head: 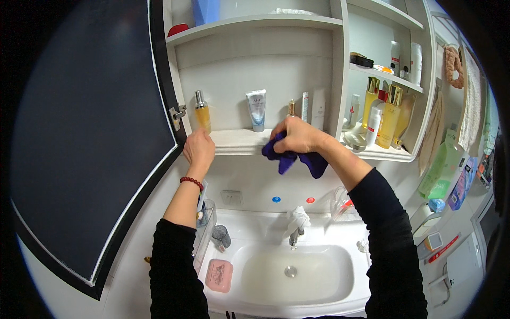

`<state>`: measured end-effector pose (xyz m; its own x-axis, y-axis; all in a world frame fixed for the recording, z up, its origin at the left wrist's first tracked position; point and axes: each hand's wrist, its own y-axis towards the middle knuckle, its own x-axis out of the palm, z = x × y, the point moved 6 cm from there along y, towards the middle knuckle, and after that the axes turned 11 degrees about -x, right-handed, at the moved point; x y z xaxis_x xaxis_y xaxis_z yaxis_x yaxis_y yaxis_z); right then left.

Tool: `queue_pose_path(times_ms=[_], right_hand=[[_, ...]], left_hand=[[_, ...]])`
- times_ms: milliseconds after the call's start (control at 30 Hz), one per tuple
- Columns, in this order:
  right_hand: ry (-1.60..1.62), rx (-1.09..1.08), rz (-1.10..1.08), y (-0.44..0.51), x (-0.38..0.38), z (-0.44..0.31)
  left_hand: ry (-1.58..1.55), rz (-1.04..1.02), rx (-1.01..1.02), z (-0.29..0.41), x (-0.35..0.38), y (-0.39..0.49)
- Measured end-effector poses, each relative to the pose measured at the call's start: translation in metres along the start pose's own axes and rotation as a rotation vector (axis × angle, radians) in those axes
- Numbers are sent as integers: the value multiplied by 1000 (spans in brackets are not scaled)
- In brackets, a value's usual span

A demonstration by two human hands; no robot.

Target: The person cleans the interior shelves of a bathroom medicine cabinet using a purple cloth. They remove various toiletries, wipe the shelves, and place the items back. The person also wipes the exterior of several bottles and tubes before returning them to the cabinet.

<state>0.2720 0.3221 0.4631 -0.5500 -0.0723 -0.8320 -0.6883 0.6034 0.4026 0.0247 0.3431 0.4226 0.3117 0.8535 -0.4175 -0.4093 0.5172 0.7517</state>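
Observation:
My left hand (199, 147) is at the left end of the cabinet's lower shelf (235, 138), its fingers closed at the base of a yellow bottle (202, 113) with a silver cap. The bottle stands upright, and its lower left side is hidden by the fingers. A crumpled purple cloth (314, 164) hangs from my right hand (297, 135), which grips it over the shelf's front edge. Just behind that hand shows a small bottle with a gold top (292, 107), its body mostly covered. Between the hands a grey-white squeeze tube (256, 111) stands on its cap.
An open dark-panelled cabinet door (91, 131) fills the left. Right of the cloth stand a slim tube (305, 107) and a white bottle (318, 108). Cosmetics bottles (388, 119) crowd the right compartment. Below are a white washbasin (297, 275), cloth-wrapped faucet (297, 225) and pink soap box (219, 275).

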Motion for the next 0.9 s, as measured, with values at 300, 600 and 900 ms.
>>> queue_pose_path(times_ms=[300, 600, 900], right_hand=[[-506, -300, 364, 55, 81, -35], [-426, -261, 334, 8, 43, -4], [-461, -48, -77, -14, -13, 1]], left_hand=[[148, 8, 190, -2, -5, -14], [162, -37, 197, 0, -3, -17], [181, -148, 266, 8, -11, -29]])
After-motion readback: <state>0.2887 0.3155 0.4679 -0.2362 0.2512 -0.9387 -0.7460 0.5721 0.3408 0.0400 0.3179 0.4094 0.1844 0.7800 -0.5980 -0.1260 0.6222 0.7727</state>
